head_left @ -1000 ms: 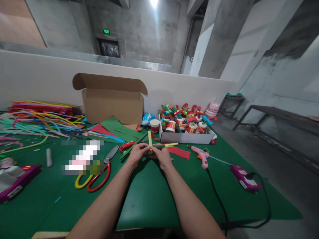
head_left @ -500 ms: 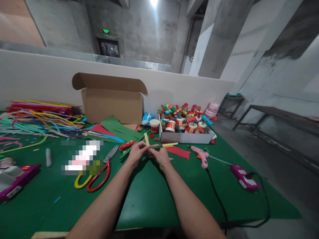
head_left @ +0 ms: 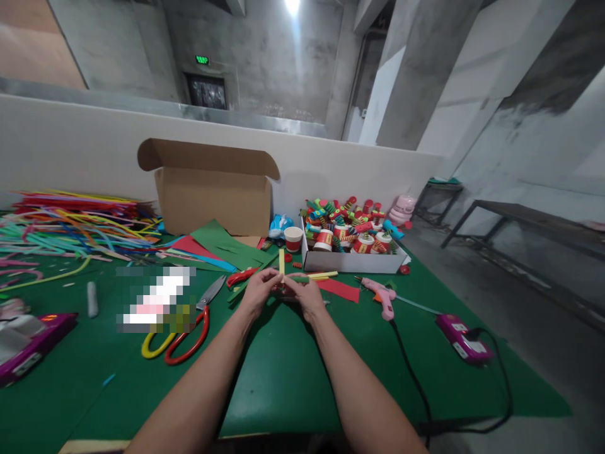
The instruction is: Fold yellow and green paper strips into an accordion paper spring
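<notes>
Both hands meet over the green table, fingertips pinched close together. My left hand [head_left: 259, 292] grips a yellow paper strip [head_left: 282, 260] near its lower end; the strip stands away from me. My right hand [head_left: 306, 299] pinches a green paper strip [head_left: 299, 279] that runs off to the right. The two strips cross at my fingertips; whether they are joined there I cannot tell. Just past my right hand lie more yellow strips [head_left: 326, 275] and a piece of red paper [head_left: 338, 290]. A red-handled tool [head_left: 242, 277] and green strips [head_left: 239, 294] lie left of my left hand.
Scissors [head_left: 203, 321] lie to the left. On the right are a pink glue gun [head_left: 382, 296], its black cord and a purple power strip [head_left: 464, 339]. Behind stand a white box [head_left: 354, 262] of paper-spring figures, a paper cup [head_left: 293, 239], a cardboard box [head_left: 212, 202] and colourful pipe cleaners [head_left: 80, 227].
The yellow strip has swung from leaning left to nearly straight away from me. My right fingers have shifted slightly along the green strip; both hands stay in place.
</notes>
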A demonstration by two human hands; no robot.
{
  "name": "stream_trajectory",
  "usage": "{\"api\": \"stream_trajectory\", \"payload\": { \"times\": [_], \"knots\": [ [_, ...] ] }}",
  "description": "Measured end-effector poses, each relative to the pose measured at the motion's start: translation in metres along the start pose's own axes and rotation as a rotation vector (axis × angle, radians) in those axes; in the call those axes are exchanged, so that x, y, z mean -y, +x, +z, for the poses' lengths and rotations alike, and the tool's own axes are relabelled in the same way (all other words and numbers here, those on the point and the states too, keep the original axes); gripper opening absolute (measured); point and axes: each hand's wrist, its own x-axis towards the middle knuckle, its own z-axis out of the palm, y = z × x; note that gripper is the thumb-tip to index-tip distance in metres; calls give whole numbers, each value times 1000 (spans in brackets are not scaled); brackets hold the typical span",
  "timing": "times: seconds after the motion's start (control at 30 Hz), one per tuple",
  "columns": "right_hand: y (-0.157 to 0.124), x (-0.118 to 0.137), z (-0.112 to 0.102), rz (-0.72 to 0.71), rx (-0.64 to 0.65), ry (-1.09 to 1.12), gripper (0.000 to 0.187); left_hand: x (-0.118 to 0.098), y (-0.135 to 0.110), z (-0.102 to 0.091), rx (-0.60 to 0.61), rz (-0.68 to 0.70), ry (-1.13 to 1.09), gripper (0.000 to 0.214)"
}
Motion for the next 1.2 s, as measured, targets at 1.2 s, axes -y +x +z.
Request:
{"api": "stream_trajectory", "payload": {
  "times": [1.2],
  "knots": [
    [-1,-13,7,-70,100,32,29,4,5,-4,-119,64,-153,39]
  ]
}}
